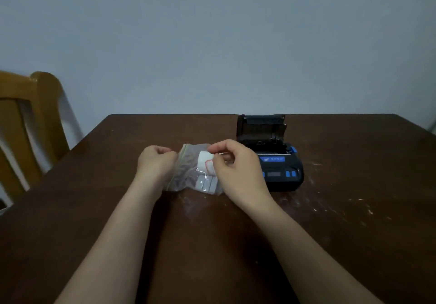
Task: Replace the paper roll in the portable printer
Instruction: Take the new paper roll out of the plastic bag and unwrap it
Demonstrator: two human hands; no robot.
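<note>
A person seated at a dark brown wooden table [212, 244] is working open a clear plastic zip-top bag [188, 174] at its mouth, both hands raised just above the tabletop. The left hand [157, 161] is closing its grip on the bag's left edge, fingers curled tight around the film. The right hand [232, 165] is pinching the opposite side of the opening between thumb and forefinger, a narrow grip holding the plastic. Inside the bag, a small white paper roll [204, 161] is showing through the film near the top, with a few pale flat pieces lying below it; what those are cannot be told from here.

Just beside the right hand, toward the far right of the table, the black portable printer with blue buttons [274, 164] is sitting with its lid [260, 127] standing open and its paper bay looking empty, though the bay is dark and partly hidden.

The step in hand appears to be getting the fresh roll out of its bag. The next move is likely calling for the two hands to spread the seal apart, one hand reaching in for the roll, then carrying it across to the open bay. A yellow-brown wooden chair [30, 124] is standing at the table's left side.
</note>
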